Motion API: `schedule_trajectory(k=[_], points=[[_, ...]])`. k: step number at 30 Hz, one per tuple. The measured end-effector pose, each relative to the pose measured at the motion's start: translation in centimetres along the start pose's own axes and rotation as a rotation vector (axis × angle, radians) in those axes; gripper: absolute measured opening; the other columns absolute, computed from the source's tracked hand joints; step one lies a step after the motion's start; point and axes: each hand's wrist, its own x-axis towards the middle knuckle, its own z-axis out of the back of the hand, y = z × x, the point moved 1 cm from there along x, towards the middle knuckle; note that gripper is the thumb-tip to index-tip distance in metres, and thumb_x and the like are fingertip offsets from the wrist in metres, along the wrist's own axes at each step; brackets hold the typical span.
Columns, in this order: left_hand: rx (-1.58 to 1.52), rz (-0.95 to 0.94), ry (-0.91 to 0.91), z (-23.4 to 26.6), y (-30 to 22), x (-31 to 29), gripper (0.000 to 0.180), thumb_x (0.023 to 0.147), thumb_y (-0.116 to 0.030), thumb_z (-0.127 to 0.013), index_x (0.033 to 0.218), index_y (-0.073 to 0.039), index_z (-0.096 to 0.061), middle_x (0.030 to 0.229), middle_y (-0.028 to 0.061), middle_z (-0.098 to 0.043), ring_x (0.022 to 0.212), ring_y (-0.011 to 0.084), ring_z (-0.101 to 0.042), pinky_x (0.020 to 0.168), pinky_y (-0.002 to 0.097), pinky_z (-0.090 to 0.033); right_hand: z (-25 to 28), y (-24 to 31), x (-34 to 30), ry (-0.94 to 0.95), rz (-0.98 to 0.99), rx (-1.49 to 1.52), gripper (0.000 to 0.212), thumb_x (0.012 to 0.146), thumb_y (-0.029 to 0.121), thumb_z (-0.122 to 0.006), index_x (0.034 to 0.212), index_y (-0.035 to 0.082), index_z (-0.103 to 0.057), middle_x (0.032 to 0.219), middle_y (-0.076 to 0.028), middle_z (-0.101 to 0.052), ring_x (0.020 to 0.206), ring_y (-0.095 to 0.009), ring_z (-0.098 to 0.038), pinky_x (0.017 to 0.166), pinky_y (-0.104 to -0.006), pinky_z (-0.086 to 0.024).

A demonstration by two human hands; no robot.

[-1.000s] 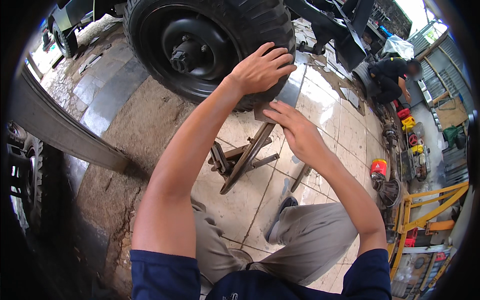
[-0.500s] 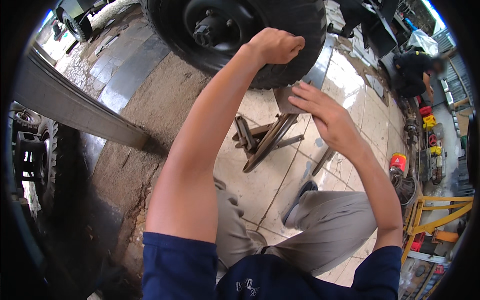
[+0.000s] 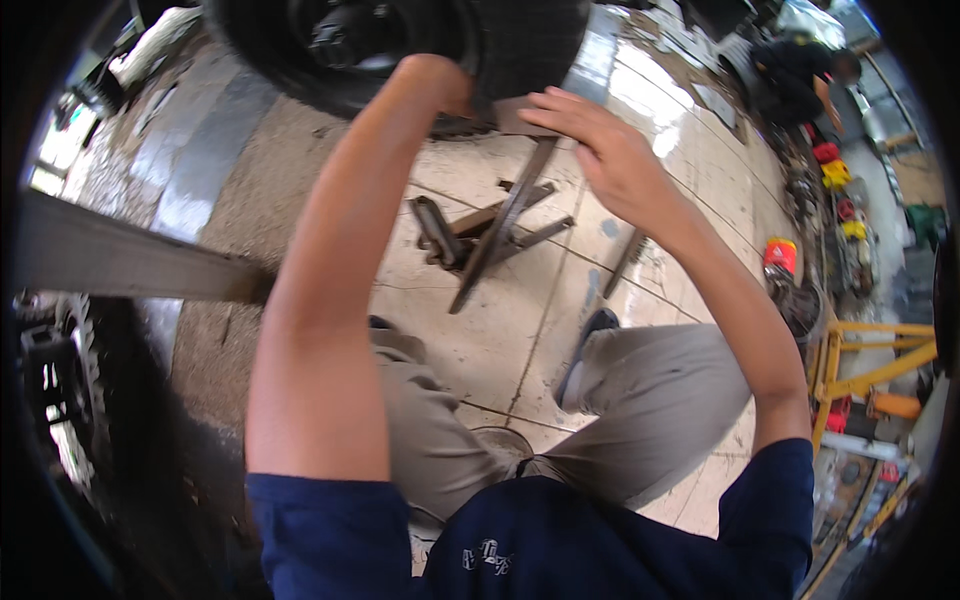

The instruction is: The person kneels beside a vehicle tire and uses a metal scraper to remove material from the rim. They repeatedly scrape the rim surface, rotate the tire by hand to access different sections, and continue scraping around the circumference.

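The plate (image 3: 508, 117), brown and flat, sits at the top end of the bar (image 3: 500, 225), just below the tyre (image 3: 535, 55); its broad face is turned up. The bar's long axis slants from the plate down toward the lower left, across the other metal pieces (image 3: 437, 232) above the tiled floor (image 3: 480, 345). The right hand (image 3: 612, 150) has its fingers released, straight and laid over the plate's right edge. The left hand (image 3: 440, 82) bends down beside the tyre; its fingers are mostly hidden, so I cannot tell whether they grasp anything. At the right stands a red can (image 3: 780, 257) with a yellow rim, its contents unreadable.
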Motion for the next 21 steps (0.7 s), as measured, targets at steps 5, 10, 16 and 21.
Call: schedule_trajectory(k=[5,10,16,21], points=[[-0.061,-0.026,-0.056,-3.6,6.3,-0.1,0.048,0.091,-0.026,-0.069,0.138,-0.017,-0.063,0.127,0.0140,-0.071,0.114,0.0341,-0.068,0.097,0.0454,-0.054,-1.6,2.9,1.7,0.023,0.266,-0.159,0.051,0.086,-0.005,-0.054,0.132,0.013,-0.066,0.142,-0.006,-0.062,0.137,-0.028,-0.052,0.116,-0.0438,-0.042],[-0.022,0.041,0.049,-0.8,1.6,-0.6,0.046,0.092,-0.027,-0.065,0.135,-0.011,-0.065,0.124,0.0150,-0.072,0.109,0.0326,-0.069,0.090,0.0439,-0.056,-1.8,-1.2,1.0,-0.068,0.296,-0.154,0.050,0.089,-0.007,-0.050,0.133,0.013,-0.064,0.142,-0.005,-0.062,0.139,-0.027,-0.051,0.116,-0.0426,-0.043],[0.045,0.120,0.080,0.6,-0.9,-3.1,0.043,0.097,-0.031,-0.056,0.133,-0.011,-0.066,0.128,0.0150,-0.070,0.112,0.0350,-0.068,0.093,0.0472,-0.053,-2.1,-2.3,0.3,-0.090,0.069,-0.104,0.059,0.087,-0.010,-0.045,0.139,0.015,-0.060,0.147,-0.006,-0.058,0.142,-0.026,-0.048,0.121,-0.0428,-0.039],[0.003,0.056,0.080,-2.0,4.1,-1.7,0.049,0.096,-0.042,-0.056,0.135,-0.014,-0.067,0.129,0.0130,-0.070,0.117,0.0339,-0.067,0.097,0.0456,-0.052,-2.4,-0.5,0.7,-0.062,0.302,-0.217,0.061,0.087,-0.010,-0.050,0.142,0.015,-0.057,0.152,-0.006,-0.054,0.143,-0.026,-0.047,0.121,-0.0412,-0.039]])
